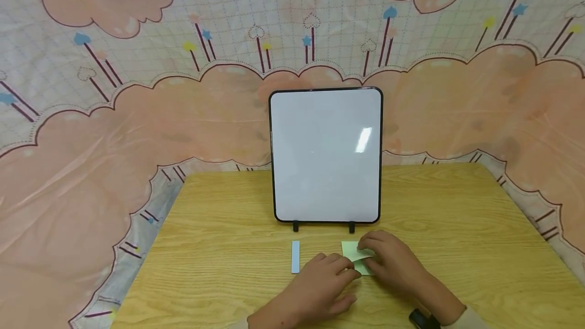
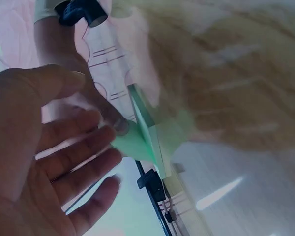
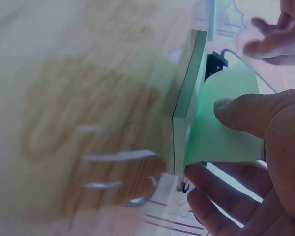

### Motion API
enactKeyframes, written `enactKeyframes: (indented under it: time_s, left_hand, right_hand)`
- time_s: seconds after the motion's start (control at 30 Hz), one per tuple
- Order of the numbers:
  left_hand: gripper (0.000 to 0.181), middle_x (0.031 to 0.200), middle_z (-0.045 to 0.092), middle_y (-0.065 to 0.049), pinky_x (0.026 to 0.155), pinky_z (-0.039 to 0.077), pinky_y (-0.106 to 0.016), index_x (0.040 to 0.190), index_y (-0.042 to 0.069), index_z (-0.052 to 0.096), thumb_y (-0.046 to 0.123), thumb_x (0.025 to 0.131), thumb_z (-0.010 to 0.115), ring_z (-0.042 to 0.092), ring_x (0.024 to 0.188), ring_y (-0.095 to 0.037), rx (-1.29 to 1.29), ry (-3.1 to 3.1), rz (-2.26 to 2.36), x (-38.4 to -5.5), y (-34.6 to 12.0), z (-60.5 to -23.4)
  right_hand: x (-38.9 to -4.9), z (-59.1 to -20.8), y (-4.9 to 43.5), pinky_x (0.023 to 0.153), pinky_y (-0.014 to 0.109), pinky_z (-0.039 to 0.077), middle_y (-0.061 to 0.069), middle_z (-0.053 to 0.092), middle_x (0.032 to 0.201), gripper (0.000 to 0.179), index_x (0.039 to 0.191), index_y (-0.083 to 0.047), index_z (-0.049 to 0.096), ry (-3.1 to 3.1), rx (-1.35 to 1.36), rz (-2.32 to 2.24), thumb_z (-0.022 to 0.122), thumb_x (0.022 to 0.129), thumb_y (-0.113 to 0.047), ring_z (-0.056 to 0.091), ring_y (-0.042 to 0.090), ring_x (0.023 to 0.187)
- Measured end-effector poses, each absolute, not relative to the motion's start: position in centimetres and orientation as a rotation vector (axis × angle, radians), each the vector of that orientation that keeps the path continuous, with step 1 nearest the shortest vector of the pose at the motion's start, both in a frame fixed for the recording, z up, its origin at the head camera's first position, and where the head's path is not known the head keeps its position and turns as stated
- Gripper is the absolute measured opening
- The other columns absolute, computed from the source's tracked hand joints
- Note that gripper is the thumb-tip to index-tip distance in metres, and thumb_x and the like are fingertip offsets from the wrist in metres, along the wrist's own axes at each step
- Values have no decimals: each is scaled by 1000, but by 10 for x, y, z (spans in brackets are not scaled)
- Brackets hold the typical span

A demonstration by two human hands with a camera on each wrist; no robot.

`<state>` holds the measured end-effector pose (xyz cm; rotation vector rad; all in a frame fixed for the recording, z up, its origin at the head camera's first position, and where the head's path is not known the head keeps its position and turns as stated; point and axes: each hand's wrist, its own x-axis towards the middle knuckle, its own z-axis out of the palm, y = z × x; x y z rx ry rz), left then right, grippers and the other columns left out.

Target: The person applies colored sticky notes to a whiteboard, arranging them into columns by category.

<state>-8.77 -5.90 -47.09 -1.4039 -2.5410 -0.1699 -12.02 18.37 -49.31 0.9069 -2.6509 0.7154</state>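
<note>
Right hand (image 1: 390, 262) pinches green sheet (image 3: 231, 135) so it curls off its pad (image 3: 191, 88); left hand (image 1: 320, 282) loosely spread, contact unclear.

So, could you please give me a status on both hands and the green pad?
Right hand pinching raised top sheet. Left hand alongside, holding nothing. Green pad on table; blue strip to its left, not blocking.

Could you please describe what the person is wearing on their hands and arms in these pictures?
The left hand and the right hand are bare, with no gloves or rings visible. Pale beige fabric sleeves end near the wrists. A small black device sits at the right wrist; no such device shows at the left.
</note>
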Motion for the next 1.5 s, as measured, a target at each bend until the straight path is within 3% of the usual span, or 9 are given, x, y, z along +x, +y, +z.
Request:
enactKeyframes:
  time_s: [0.2,0.5,0.77,1.5]
  left_hand:
    - [38,122,64,13,86,47,-20,130,26,72,48,100,70,60,114,-6,-1416,-2555,-85,-84,-55,-475]
    - [53,146,59,10,95,50,-25,144,25,62,56,101,65,54,136,-8,-1450,-2626,82,-83,-46,-484]
    - [60,156,52,8,94,50,-26,148,24,59,59,100,65,50,142,-12,-1412,-2608,184,-86,-41,-487]
    - [45,143,58,5,92,50,-28,133,32,66,59,98,69,55,132,-13,-1354,-2668,99,-93,-36,-488]
  right_hand:
    - [-123,-495,183,85,37,60,-9,72,106,22,97,-19,76,-2663,892,720,87,85,-5,68,13,101]
    - [-125,-495,183,85,38,60,-10,71,103,22,94,-20,76,-2658,892,704,87,84,-4,68,14,100]
    - [-127,-494,180,84,37,60,-8,71,101,24,91,-19,74,-2665,917,694,86,82,0,67,15,99]
    - [-134,-480,173,72,29,57,-12,69,93,22,87,-21,74,-2793,766,687,87,84,-3,69,11,86]
